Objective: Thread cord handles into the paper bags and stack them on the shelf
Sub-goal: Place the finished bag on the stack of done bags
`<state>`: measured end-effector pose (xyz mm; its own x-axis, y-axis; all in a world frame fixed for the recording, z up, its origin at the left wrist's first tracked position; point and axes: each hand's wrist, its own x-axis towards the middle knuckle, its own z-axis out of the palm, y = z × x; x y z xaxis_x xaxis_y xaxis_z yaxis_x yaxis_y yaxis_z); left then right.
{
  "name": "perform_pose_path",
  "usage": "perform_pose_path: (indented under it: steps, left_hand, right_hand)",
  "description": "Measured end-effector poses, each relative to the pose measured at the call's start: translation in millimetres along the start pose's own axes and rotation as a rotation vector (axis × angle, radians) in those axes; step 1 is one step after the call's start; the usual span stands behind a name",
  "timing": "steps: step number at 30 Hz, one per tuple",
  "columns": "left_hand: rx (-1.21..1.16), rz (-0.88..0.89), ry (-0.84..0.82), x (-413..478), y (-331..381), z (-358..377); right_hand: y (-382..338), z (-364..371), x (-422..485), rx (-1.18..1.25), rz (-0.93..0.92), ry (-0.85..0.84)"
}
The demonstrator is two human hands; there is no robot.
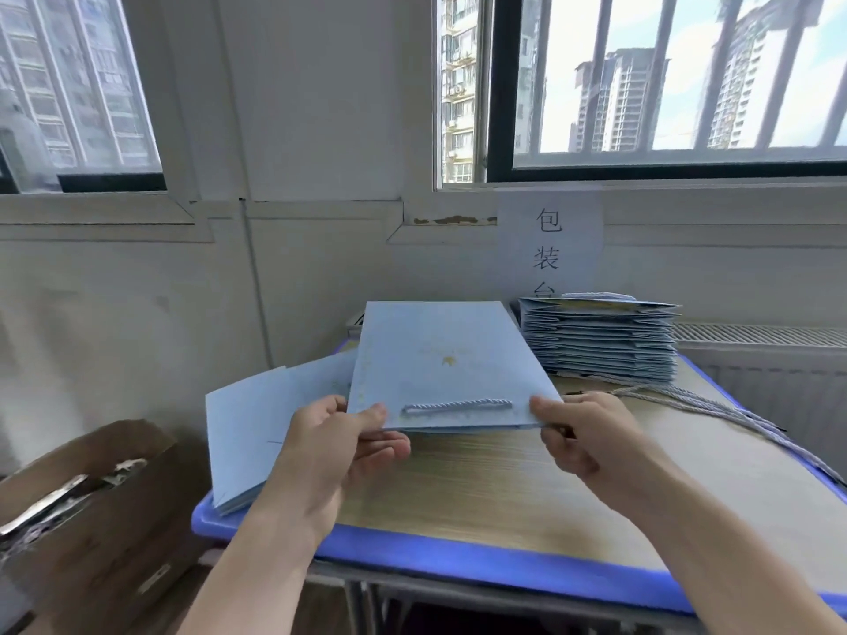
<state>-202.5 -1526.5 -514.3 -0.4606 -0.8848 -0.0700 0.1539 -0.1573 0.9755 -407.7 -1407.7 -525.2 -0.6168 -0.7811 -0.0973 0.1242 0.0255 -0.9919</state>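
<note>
A flat light blue paper bag (440, 364) is held tilted above the desk, its top edge toward me. A grey cord handle (457, 406) runs across that edge, threaded through the bag. My left hand (341, 444) pinches the bag's near left corner, thumb on top. My right hand (580, 433) pinches the near right corner. A tall stack of folded blue bags (600, 339) stands at the desk's back right. Loose blue bags (256, 428) lie spread at the left edge. A bundle of grey cords (715, 405) lies on the right of the desk.
The wooden desk (504, 488) has a blue rim and stands against a wall under barred windows. A brown cardboard box (87, 506) with metal scraps sits on the floor at left. A paper sign (547, 245) hangs on the wall. A radiator (761, 355) is at right.
</note>
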Motion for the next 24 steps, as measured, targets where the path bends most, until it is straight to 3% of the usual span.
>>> perform_pose_path:
  steps: [10, 14, 19, 24]
  left_hand:
    - [0.199, 0.119, 0.033, 70, 47, 9]
    - [0.207, 0.075, 0.007, 121, 75, 21]
    - [0.297, 0.047, 0.017, 177, 84, 39]
    - [0.429, -0.107, 0.016, 230, 74, 28]
  right_hand:
    - [-60, 10, 44, -0.091, -0.106, 0.04]
    - [-88, 17, 86, -0.415, -0.219, 0.191]
    - [-93, 26, 140, -0.541, -0.217, 0.312]
    - [-87, 43, 168, -0.748, -0.25, 0.311]
